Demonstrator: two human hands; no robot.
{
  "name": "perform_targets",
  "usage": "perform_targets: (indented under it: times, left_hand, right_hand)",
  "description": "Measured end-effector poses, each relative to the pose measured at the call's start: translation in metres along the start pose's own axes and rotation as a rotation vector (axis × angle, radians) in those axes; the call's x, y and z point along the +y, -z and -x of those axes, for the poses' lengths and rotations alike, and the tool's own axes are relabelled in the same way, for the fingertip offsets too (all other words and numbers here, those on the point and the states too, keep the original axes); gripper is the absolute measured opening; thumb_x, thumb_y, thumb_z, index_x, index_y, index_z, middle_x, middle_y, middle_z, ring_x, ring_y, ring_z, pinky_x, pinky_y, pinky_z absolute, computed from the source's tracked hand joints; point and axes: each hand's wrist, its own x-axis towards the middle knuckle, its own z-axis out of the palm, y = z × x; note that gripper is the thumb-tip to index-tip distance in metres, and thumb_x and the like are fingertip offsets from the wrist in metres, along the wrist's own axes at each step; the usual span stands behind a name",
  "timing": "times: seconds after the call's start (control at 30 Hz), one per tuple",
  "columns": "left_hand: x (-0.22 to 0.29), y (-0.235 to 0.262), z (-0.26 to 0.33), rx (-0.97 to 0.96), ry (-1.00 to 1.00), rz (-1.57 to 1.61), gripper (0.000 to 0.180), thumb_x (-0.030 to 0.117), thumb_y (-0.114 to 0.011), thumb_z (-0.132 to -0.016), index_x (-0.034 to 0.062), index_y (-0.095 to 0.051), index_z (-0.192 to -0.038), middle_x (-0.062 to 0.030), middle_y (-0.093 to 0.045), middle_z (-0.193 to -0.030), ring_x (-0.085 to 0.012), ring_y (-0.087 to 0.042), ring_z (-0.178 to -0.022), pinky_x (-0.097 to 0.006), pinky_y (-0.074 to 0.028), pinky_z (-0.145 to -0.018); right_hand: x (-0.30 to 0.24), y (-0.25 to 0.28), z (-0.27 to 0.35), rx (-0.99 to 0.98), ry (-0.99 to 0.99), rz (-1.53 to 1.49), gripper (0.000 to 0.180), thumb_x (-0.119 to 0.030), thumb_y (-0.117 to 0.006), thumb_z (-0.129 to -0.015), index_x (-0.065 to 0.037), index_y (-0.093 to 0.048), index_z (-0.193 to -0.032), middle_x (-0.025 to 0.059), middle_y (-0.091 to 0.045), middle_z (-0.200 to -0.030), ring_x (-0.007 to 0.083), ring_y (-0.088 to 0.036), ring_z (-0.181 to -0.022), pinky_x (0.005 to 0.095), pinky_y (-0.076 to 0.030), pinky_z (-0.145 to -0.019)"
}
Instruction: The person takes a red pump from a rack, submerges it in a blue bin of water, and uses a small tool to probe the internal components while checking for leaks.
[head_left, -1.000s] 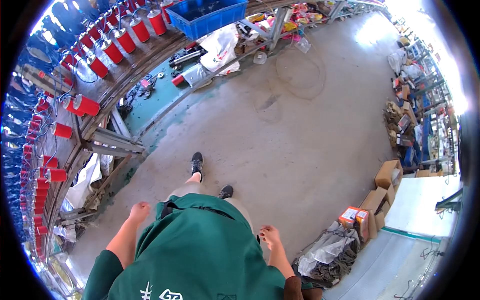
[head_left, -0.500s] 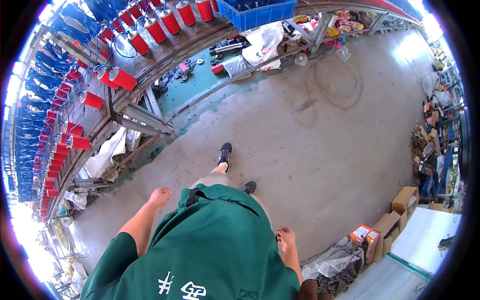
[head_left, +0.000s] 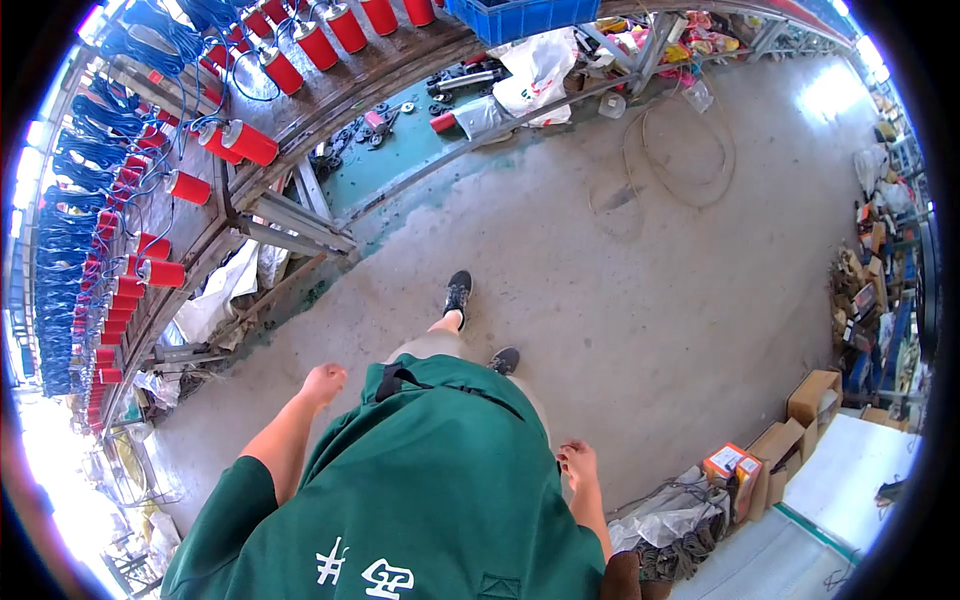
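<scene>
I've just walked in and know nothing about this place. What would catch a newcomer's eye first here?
First come the bright red cylinders with bundled blue cables along the brown workbench at the upper left. Next is the dark green top filling the lower middle, with the person's bare left hand and bare right hand on either side. Then there's the blue plastic bin at the top edge.
</scene>
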Motion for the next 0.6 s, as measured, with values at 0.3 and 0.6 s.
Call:
perform_targets:
  times: [0.3, 0.6]
  left_hand:
    - [0.006, -0.005, 0.001, -0.019, 0.009, 0.024, 0.038, 0.028, -0.063, -0.094, 0.0036, -0.073, -0.121, -0.0124, -0.075, -0.109, -0.0250, -0.070, -0.099, -0.040, -0.056, -0.085]
    - [0.014, -0.011, 0.005, -0.009, 0.011, -0.016, 0.035, 0.025, -0.064, -0.095, 0.0017, -0.072, -0.120, -0.0082, -0.074, -0.108, -0.0202, -0.072, -0.096, -0.037, -0.056, -0.087]
  right_hand:
    - [0.011, 0.009, -0.008, 0.001, -0.014, 0.003, 0.025, -0.004, -0.062, -0.099, -0.005, -0.068, -0.123, 0.0070, -0.073, -0.104, 0.0176, -0.070, -0.081, 0.0319, -0.049, -0.061]
    - [0.000, 0.015, -0.005, 0.006, 0.000, -0.006, 0.022, -0.003, -0.062, -0.098, -0.005, -0.068, -0.119, 0.0068, -0.072, -0.102, 0.0174, -0.070, -0.079, 0.0307, -0.047, -0.059]
